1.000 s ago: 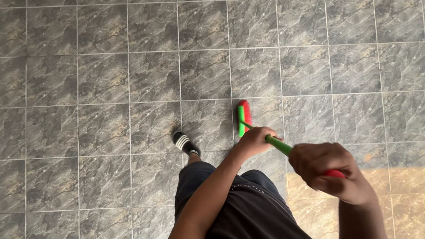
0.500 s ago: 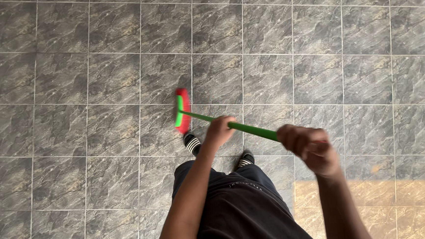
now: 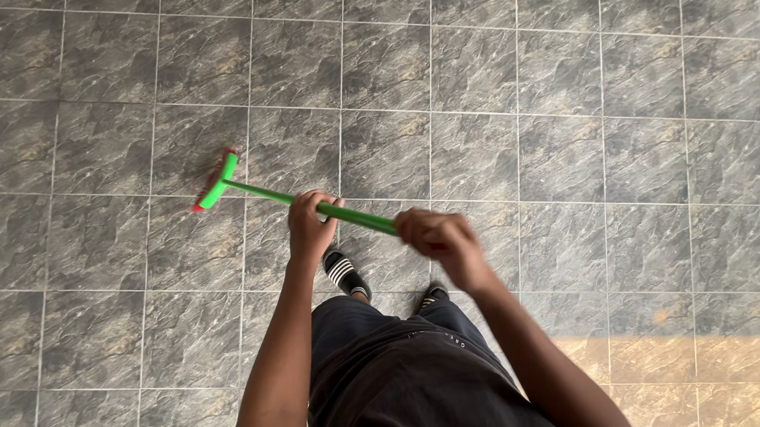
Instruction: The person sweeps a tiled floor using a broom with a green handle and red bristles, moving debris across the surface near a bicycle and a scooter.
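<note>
I hold a broom with a green handle [image 3: 269, 195] in both hands. My left hand [image 3: 310, 226] grips the handle near its middle. My right hand [image 3: 439, 239] grips it higher up, toward its top end. The broom's green and red head [image 3: 214, 183] rests on the grey tiled floor [image 3: 477, 76], out to the left of my hands. The handle slants down from my right hand to the head.
My feet in black sandals with white stripes [image 3: 346, 274] stand just below the handle. Dark trousers and a dark shirt [image 3: 408, 388] fill the lower middle. A patch of warm light [image 3: 670, 363] lies on the tiles at the lower right.
The broom head has swept leftward across the tiles, from ahead of my feet to well left of them. Both hands moved left with the handle.
</note>
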